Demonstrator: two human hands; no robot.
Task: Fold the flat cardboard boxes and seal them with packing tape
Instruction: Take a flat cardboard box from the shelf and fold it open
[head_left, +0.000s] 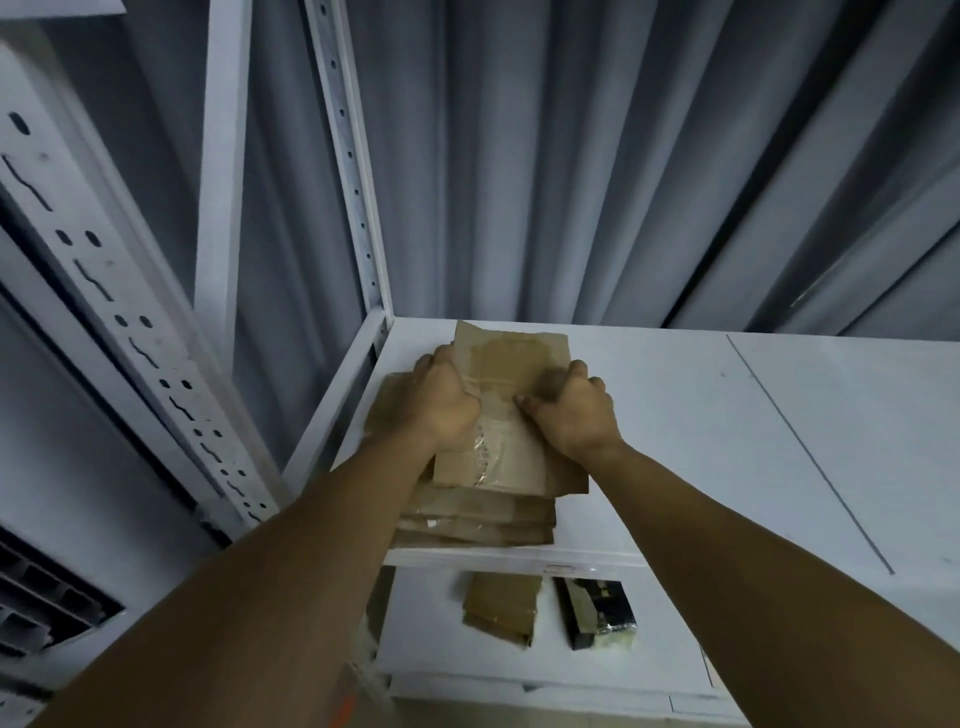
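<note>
The top flat cardboard box (511, 374) of a stack (478, 514) on a white shelf (727, 441) is gripped by the left hand (441, 402) and the right hand (574, 410). On the lower shelf (431, 623), 1 cardboard piece (501, 605) and 1 dark packet (597, 610) are seen.

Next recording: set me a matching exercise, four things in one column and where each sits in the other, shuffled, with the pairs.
1 top flat box
2 cardboard stack
3 black packet
4 grey curtain

A on the lower shelf
B behind the shelving
C held by left hand and right hand
D on the upper shelf, under the held box

Pairs: 1-C, 2-D, 3-A, 4-B
</note>
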